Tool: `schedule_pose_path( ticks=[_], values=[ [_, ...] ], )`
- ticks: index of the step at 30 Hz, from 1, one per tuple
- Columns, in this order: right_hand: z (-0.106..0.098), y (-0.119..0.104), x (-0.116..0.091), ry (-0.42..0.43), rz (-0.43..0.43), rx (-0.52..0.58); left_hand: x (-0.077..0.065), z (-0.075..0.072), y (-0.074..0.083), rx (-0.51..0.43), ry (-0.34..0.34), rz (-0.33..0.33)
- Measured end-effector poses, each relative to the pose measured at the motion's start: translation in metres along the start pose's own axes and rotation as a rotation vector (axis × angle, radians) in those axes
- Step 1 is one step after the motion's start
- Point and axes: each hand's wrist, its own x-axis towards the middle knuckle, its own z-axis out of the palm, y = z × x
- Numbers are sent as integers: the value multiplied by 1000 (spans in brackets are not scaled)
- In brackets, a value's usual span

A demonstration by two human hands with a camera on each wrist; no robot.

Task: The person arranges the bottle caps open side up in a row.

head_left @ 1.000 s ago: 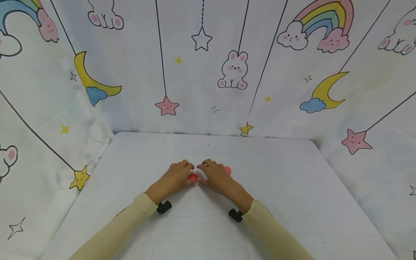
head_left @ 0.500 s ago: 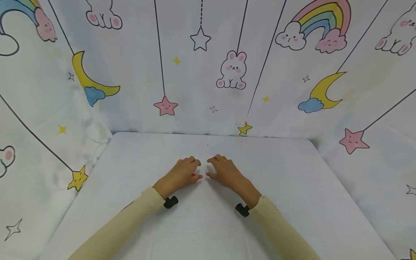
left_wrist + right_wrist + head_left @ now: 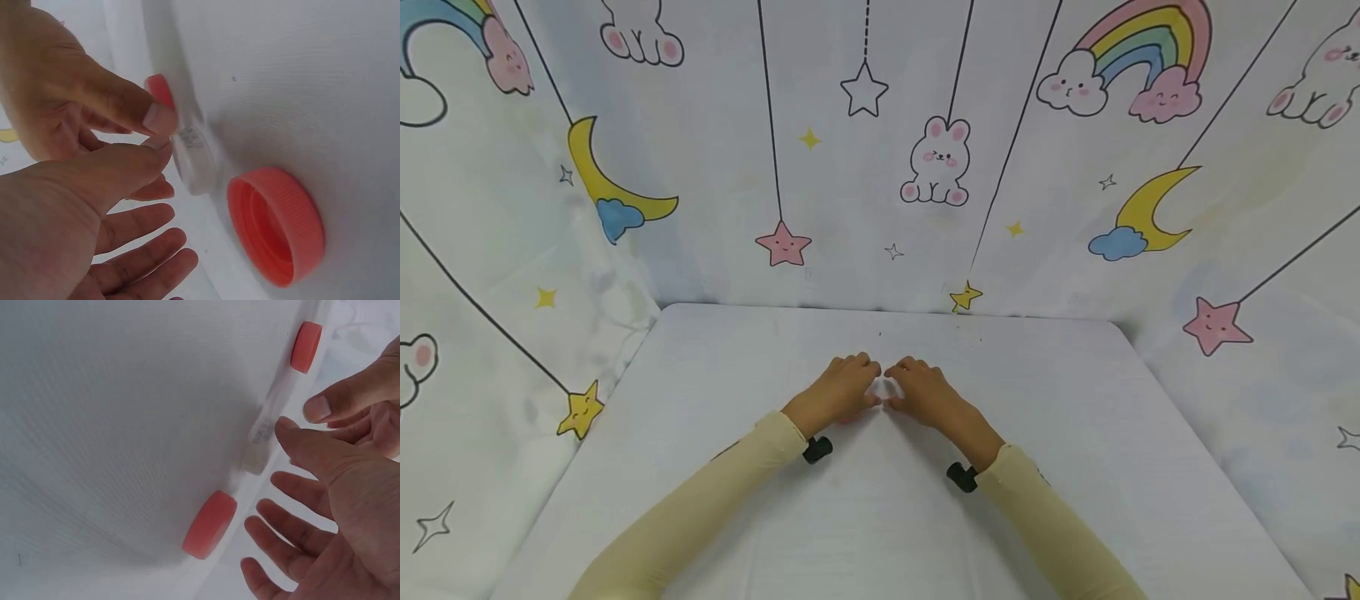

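Observation:
My left hand and right hand hover close together over the table, fingers loosely bent and holding nothing. A white bottle cap with small print stands at their thumbs; contact cannot be told. One red bottle cap, its hollow side showing, lies near my left hand in the left wrist view. The other red cap lies beside my right hand's fingers in the right wrist view. In the head view the hands mostly hide the caps; only a faint pinkish edge shows under my left hand.
A white cloth-covered table spreads around the hands. Behind it hangs a white backdrop printed with stars, moons and rabbits. A small black wrist camera sits on the left wrist, another camera on the right.
Both hands first shift right and slightly away, uncovering a gap between them. Then my left hand moves further right, closing toward the right hand. The red caps become hidden in the head view.

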Motion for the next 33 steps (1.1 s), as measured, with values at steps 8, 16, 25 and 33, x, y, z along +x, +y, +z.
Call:
schedule_pose_path(
  ticks=[8, 16, 25, 33],
  values=[
    [2, 4, 0, -11, 10, -21, 9, 8, 3, 78, -37, -20],
    [2, 3, -1, 2, 1, -34, 10, 10, 4, 133, -27, 26],
    [5, 4, 1, 25, -5, -12, 13, 12, 2, 137, -15, 25],
    [4, 3, 1, 22, -11, 7, 15, 11, 3, 129, -2, 9]
  ],
)
